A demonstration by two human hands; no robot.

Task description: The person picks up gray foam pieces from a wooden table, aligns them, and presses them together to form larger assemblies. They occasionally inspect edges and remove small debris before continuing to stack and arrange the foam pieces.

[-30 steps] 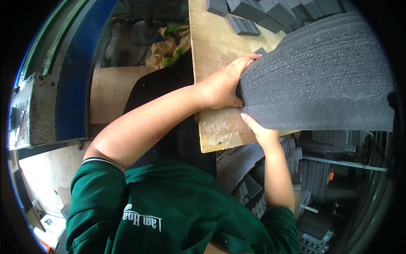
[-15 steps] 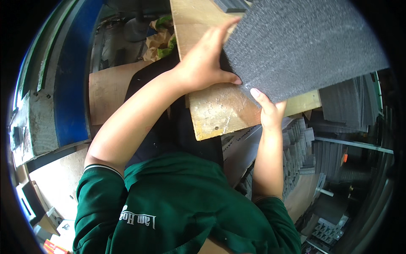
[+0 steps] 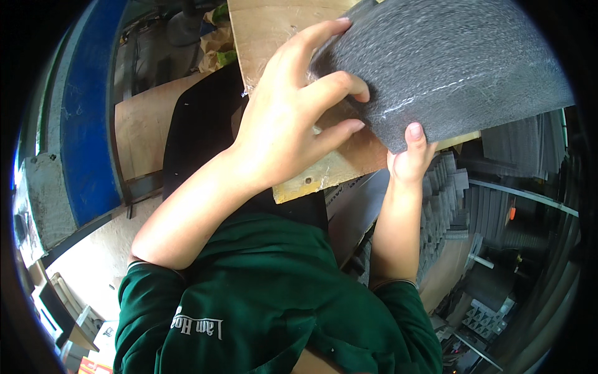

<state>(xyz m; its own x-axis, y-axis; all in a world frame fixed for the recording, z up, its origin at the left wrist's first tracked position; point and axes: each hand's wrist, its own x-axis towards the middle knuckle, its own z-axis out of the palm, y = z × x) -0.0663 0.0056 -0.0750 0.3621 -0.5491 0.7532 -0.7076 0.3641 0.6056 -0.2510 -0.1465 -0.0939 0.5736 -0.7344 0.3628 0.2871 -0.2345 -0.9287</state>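
Dark-grey foam, in the form of a broad, thick slab with a speckled face [image 3: 455, 62], fills the upper right of the view, above the pale plywood surface [image 3: 352, 162] with a yellowed near corner. A thin whitish line runs across the slab close to its near edge, and its near left corner points toward the person. The bare right hand [image 3: 411, 159] is clamped on that edge beside the corner, thumb laid on the upper face and the other fingers largely hidden. The bare left hand [image 3: 280, 115] is open, back upward, with its fingers spread apart at the slab's left edge. One bent finger overlaps the foam in view, though whether it presses on it cannot be told; the thumb points at the corner, over the plywood.

The person wears a dark-green short-sleeved shirt [image 3: 261, 299] with white lettering on it. Left of the surface are a light-brown wooden board [image 3: 149, 124], crumpled brown paper with green patches [image 3: 217, 43] and an upright blue panel [image 3: 90, 124]. Below the slab, beyond the right forearm, stand stacked layers of grey material [image 3: 445, 199], near a pale narrow bar [image 3: 526, 196].
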